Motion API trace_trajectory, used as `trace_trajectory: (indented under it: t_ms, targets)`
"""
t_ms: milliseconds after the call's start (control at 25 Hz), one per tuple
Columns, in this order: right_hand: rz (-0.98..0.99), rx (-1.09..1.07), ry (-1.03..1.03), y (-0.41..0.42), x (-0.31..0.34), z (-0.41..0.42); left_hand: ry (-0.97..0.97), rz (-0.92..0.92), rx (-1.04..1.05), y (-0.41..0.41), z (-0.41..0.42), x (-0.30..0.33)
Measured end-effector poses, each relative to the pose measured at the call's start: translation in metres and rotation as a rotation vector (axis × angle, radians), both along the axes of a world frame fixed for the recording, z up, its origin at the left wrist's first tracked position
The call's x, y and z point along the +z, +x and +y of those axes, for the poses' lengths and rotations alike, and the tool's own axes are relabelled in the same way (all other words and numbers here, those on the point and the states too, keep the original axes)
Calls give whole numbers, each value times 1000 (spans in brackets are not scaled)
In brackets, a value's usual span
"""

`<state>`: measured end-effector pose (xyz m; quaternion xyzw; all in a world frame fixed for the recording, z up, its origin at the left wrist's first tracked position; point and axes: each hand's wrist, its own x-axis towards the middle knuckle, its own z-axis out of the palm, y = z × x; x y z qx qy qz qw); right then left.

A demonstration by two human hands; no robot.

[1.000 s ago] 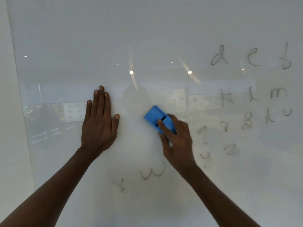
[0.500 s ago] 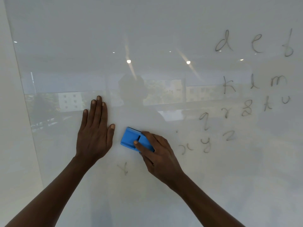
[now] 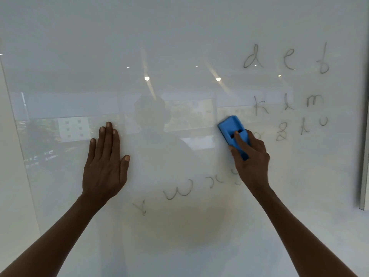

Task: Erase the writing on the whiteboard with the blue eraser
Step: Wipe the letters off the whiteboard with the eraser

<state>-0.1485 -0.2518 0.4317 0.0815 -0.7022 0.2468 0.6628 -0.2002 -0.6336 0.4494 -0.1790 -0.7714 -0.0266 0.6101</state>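
- The blue eraser point(image 3: 232, 132) is pressed flat on the whiteboard point(image 3: 179, 37), right of the middle, tilted with its top end up and to the left.
- The right hand point(image 3: 250, 158) is closed around the low end of the eraser. One finger lies on top, with its tip at the dark slot.
- Just right of the eraser are the letters k point(image 3: 259, 107), l point(image 3: 288, 103) and m point(image 3: 314, 99).
- Under those are a curly letter point(image 3: 281, 132), a t point(image 3: 304, 126) and a u point(image 3: 323, 121).
- Up higher are d point(image 3: 252, 56), e point(image 3: 289, 58) and f point(image 3: 323, 59).
- Below the hand are a w point(image 3: 177, 190), an x point(image 3: 214, 179) and one faint mark point(image 3: 140, 207). Another letter is partly hidden by the right wrist.
- The left hand point(image 3: 105, 166) lies flat and open on the board, well left of the eraser. It holds nothing.
- The board is shiny. It shows round lights point(image 3: 147, 78) and a dim shape of the person.
- The board's right edge point(image 3: 364, 146) is a grey strip.
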Motion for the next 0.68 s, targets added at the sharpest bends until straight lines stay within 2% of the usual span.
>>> trace_trajectory:
  t_ms: [120,440,680]
  targets:
    - [-5,22,-141,1,-11,5,-1,0,6,0,1,1]
    - [96,68,-316,-9,-20,-29,-9,-4,17,0,-1,-1]
    - [124,66,-91,-13,-50,-109,-10,10,-1,-2,-2,-2]
